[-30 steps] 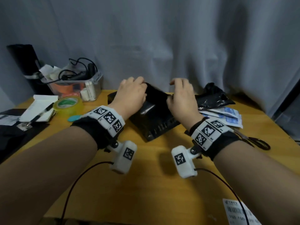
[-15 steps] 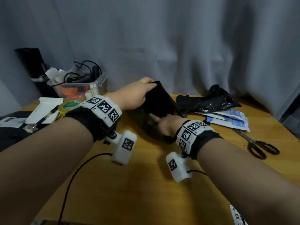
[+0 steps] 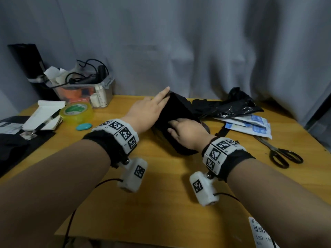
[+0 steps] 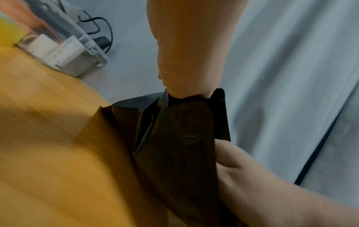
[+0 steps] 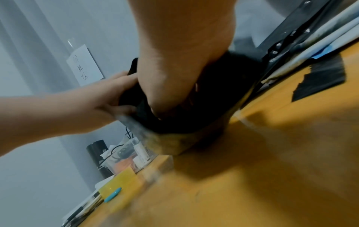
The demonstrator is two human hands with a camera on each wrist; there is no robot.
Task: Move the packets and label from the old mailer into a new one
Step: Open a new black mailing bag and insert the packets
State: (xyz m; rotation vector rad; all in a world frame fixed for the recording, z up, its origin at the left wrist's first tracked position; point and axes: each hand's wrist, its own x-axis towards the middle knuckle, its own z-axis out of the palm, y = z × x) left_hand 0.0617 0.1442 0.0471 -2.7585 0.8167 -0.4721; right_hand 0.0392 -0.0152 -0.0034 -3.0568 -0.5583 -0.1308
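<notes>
The new black mailer [image 3: 172, 111] stands on edge at the middle of the wooden table [image 3: 161, 203]. My left hand [image 3: 148, 108] pinches its raised top edge, which the left wrist view [image 4: 186, 61] shows closely. My right hand [image 3: 188, 135] reaches into the mailer's mouth from the right, and its fingertips are hidden inside the mailer [image 5: 213, 107]. The crumpled old mailer [image 3: 231, 106] lies behind at the right. Blue-and-white packets [image 3: 250, 124] lie flat just in front of it. A white barcode label [image 3: 261, 233] sits at the table's near right edge.
Black scissors [image 3: 281, 154] lie right of my right wrist. A tape roll [image 3: 77, 111], a small teal object [image 3: 83, 126], a notebook with a pen [image 3: 43, 117] and a clear bin of cables [image 3: 84, 90] fill the left back. A grey curtain hangs behind the table.
Both hands first held the mailer's far edge flat. The left hand then lifted that edge, and the right hand dropped and pushed into the mailer's mouth, going deeper now.
</notes>
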